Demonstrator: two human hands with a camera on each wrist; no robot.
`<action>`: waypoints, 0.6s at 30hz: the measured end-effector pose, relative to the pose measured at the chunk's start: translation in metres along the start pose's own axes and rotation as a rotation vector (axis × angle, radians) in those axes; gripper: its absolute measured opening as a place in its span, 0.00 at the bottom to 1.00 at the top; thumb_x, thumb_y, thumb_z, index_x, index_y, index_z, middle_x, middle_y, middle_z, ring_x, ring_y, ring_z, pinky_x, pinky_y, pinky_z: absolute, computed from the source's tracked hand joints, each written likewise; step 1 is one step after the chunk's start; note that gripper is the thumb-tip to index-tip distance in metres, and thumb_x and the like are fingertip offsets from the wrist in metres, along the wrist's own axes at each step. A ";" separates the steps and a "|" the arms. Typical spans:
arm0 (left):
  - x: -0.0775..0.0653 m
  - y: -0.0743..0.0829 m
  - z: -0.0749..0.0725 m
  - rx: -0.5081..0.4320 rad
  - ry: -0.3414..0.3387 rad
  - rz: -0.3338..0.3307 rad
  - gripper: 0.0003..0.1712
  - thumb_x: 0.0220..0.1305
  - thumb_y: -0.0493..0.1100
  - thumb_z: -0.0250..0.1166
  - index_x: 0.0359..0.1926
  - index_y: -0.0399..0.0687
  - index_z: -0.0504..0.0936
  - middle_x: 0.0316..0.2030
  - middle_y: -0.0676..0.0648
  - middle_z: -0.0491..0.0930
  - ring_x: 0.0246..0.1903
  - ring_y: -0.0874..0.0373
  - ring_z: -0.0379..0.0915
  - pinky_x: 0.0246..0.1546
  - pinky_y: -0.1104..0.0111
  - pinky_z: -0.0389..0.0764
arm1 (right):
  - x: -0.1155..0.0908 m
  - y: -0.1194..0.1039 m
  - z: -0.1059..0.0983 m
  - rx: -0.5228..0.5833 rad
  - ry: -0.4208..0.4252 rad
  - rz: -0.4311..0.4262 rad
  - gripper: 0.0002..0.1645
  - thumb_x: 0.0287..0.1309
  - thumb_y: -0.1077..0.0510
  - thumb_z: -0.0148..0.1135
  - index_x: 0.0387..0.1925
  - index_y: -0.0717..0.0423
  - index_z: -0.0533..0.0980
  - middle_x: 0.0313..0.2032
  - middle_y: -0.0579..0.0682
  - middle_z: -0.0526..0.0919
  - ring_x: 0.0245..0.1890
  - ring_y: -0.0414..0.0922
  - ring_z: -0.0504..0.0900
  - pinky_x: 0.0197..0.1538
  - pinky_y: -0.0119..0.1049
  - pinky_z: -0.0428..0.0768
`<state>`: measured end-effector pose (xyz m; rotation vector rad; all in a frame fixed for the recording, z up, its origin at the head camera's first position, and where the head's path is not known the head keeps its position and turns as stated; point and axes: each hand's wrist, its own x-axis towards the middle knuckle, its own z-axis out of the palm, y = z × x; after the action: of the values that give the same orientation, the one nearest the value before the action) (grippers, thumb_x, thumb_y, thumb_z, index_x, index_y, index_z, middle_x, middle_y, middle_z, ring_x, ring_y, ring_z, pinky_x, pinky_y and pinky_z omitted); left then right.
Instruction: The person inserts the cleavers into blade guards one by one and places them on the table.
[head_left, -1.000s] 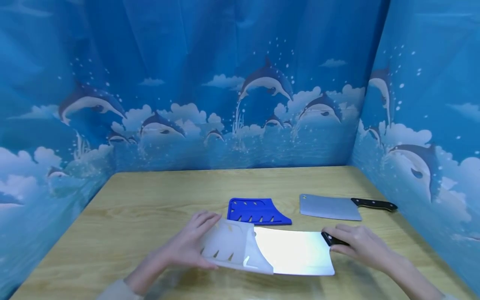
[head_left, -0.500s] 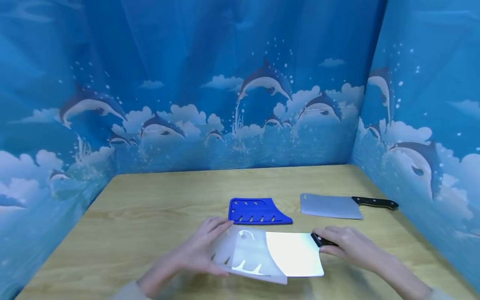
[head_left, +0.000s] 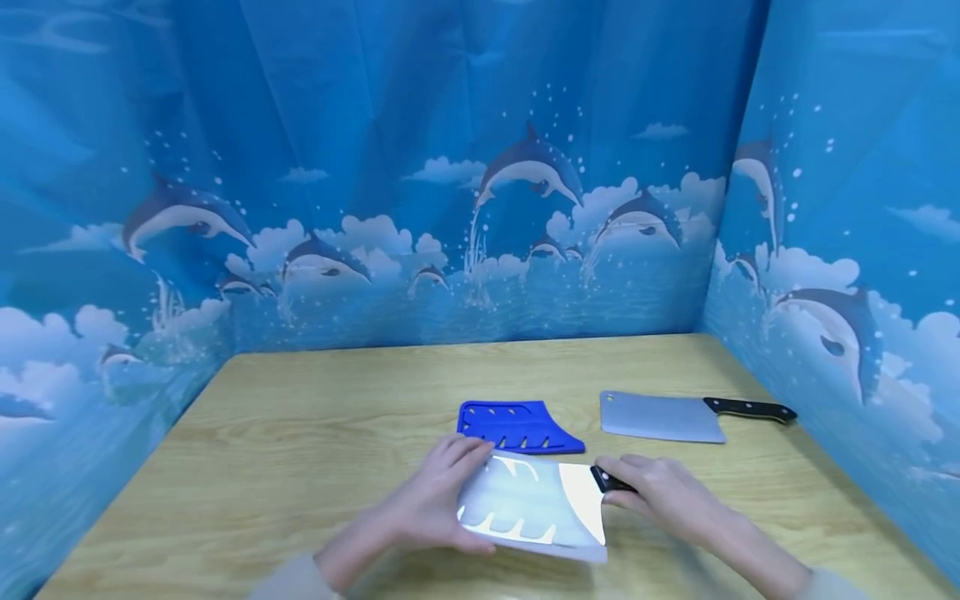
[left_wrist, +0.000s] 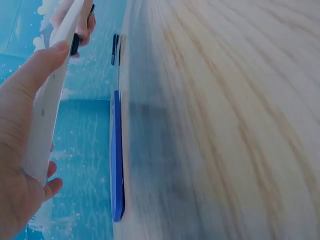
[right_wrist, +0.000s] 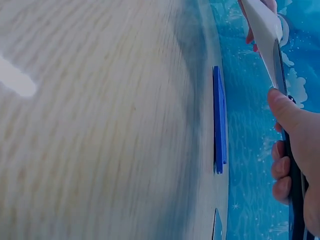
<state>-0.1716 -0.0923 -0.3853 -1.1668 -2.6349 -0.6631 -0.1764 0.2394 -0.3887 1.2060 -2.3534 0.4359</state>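
My left hand (head_left: 435, 504) grips the closed end of a white translucent knife sheath (head_left: 521, 504), thumb on the near edge and fingers on the far edge. Most of a cleaver's shiny blade (head_left: 583, 500) lies inside this sheath, and a narrow strip by the handle shows. My right hand (head_left: 663, 492) wraps around the cleaver's black handle (head_left: 609, 480). In the right wrist view the thumb (right_wrist: 284, 107) lies along the handle near the blade. From the left wrist view, the white sheath (left_wrist: 47, 115) is held up off the table between thumb and fingers.
Just behind the held sheath lies a blue slotted knife sheath (head_left: 517, 425). A second cleaver (head_left: 660, 415) with a black riveted handle rests flat at the right of the wooden table (head_left: 300, 400). A blue dolphin-print curtain (head_left: 375, 167) stands along the back and sides.
The cleaver has slid leftward into the white sheath while the left hand has moved right with the sheath. Much less blade shows now. The blue sheath and second cleaver stay put.
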 end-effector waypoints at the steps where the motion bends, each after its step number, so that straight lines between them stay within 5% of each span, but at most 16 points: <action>1: 0.002 0.001 0.001 -0.001 -0.002 -0.003 0.63 0.31 0.68 0.73 0.67 0.42 0.61 0.60 0.44 0.64 0.61 0.47 0.55 0.61 0.50 0.61 | 0.000 0.000 0.001 -0.004 0.001 0.007 0.19 0.51 0.51 0.65 0.44 0.54 0.77 0.25 0.39 0.76 0.20 0.27 0.65 0.18 0.19 0.63; 8: 0.009 0.002 0.007 0.091 0.048 0.058 0.64 0.30 0.68 0.74 0.65 0.38 0.62 0.58 0.43 0.66 0.59 0.45 0.57 0.59 0.51 0.63 | 0.002 0.000 0.001 -0.058 0.006 0.051 0.20 0.49 0.49 0.66 0.44 0.54 0.78 0.26 0.41 0.77 0.20 0.29 0.68 0.17 0.23 0.65; 18: 0.024 0.009 0.015 0.315 -0.161 0.029 0.65 0.38 0.75 0.64 0.68 0.39 0.56 0.60 0.41 0.64 0.59 0.47 0.59 0.59 0.52 0.62 | -0.002 0.018 -0.001 0.024 -0.131 0.132 0.20 0.50 0.50 0.67 0.44 0.54 0.79 0.32 0.43 0.81 0.27 0.31 0.73 0.23 0.27 0.71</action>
<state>-0.1810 -0.0649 -0.3875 -1.2020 -2.7149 -0.1432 -0.1900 0.2516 -0.3902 1.1247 -2.5568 0.4420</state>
